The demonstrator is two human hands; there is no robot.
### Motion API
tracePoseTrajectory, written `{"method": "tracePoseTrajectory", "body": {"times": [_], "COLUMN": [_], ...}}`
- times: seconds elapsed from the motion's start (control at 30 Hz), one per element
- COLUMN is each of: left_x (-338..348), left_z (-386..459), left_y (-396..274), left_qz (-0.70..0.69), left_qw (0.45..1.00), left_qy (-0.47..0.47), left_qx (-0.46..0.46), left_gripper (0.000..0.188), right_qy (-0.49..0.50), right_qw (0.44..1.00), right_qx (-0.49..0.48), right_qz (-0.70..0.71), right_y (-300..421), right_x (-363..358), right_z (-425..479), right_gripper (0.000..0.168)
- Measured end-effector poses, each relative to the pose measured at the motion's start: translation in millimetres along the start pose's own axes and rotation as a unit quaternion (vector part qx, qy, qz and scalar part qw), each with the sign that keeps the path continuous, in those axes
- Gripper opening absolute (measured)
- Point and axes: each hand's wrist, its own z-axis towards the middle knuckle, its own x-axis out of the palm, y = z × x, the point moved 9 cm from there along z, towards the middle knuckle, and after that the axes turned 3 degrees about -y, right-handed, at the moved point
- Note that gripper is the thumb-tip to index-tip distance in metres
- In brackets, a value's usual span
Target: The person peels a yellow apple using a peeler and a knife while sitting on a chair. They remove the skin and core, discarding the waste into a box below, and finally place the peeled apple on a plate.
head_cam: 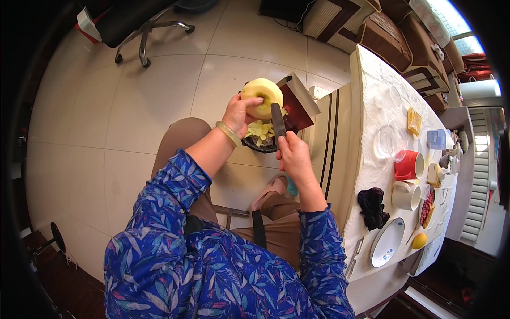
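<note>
My left hand [238, 113] grips a large peeled apple [261, 88], pale yellow, with its thumb by the hollow at one end. A knife [278, 119] is in my right hand [295, 155], its dark blade up against the fruit's lower right side. Below both hands stands a bin lined with a black bag [261, 148]. Pale peelings [259, 130] are heaped in it. An open box with a red inside [297, 105] leans out of the bin behind the knife.
To the right, a table with a white cloth [368, 159] holds a red mug [408, 165], a white mug [406, 195], an oval-looking plate [387, 242], a dark cloth [372, 209], a peeler-like tool [354, 257] and clear plastic containers [388, 139]. A wheeled chair [147, 32] stands at upper left.
</note>
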Motion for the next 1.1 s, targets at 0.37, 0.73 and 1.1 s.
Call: {"method": "tracePoseTrajectory", "body": {"times": [0.37, 0.73, 1.1], "left_x": [-2, 18, 5], "left_z": [3, -15, -8], "left_y": [5, -10, 2], "left_qz": [0.0, 0.036, 0.043], "left_qw": [1.0, 0.999, 0.997], "left_qy": [-0.012, 0.003, -0.045], "left_qx": [0.002, 0.027, 0.053], "left_gripper": [0.034, 0.039, 0.043], "right_qy": [-0.021, 0.018, 0.047], "right_qw": [0.999, 0.999, 0.996], "right_qx": [-0.039, 0.039, 0.071], "right_qz": [-0.026, 0.011, 0.039], "right_y": [-6, -6, -11], "right_x": [0, 11, 18], "right_z": [4, -2, -2], "right_gripper": [0.024, 0.024, 0.023]}}
